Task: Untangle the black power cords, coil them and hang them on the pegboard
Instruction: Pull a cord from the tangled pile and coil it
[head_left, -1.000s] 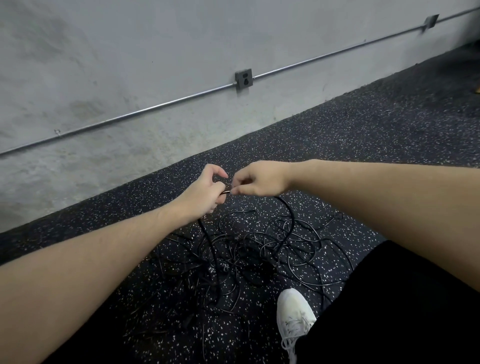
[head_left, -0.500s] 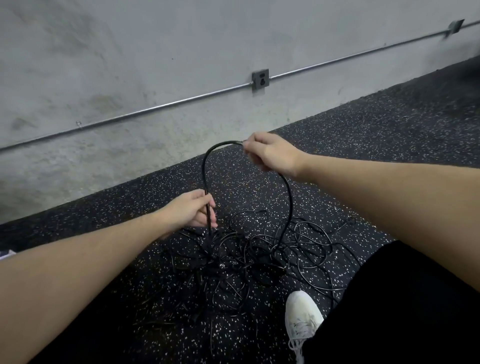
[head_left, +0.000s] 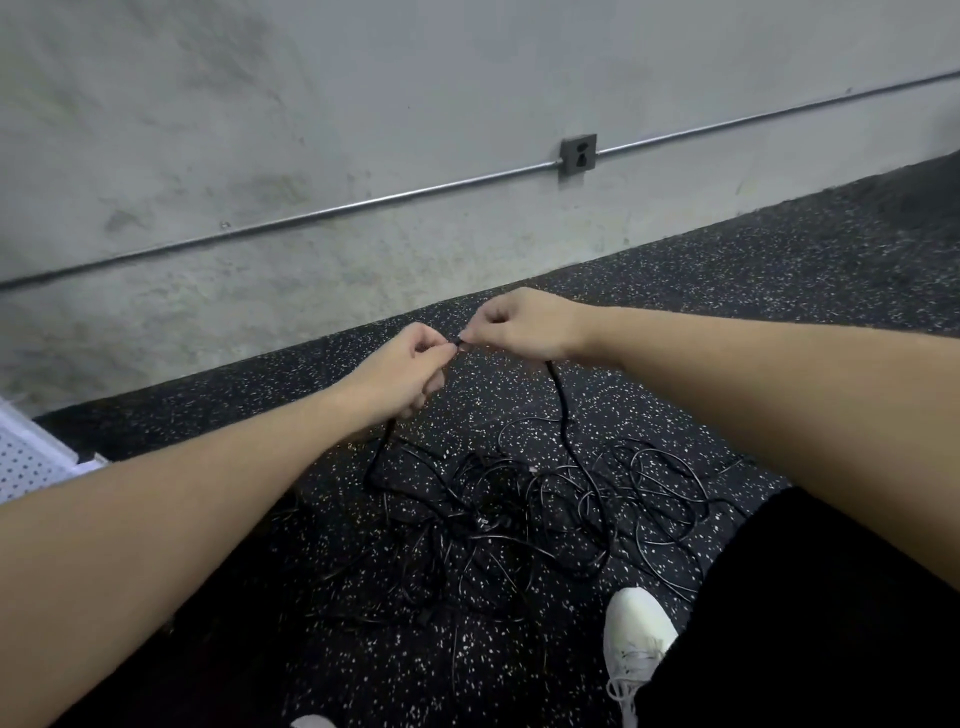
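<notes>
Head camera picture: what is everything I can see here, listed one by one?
power cords: several, black, tangled on the floor, one strand lifted
floor: one, black with white specks
wall: one, grey
conduit pipe: one, metal, along the wall
outlet box: one, grey, on the pipe
pegboard: one, white, far left edge
shoe: one, white, bottom right
left hand: grip on the strand
right hand: pinching the same strand
</notes>
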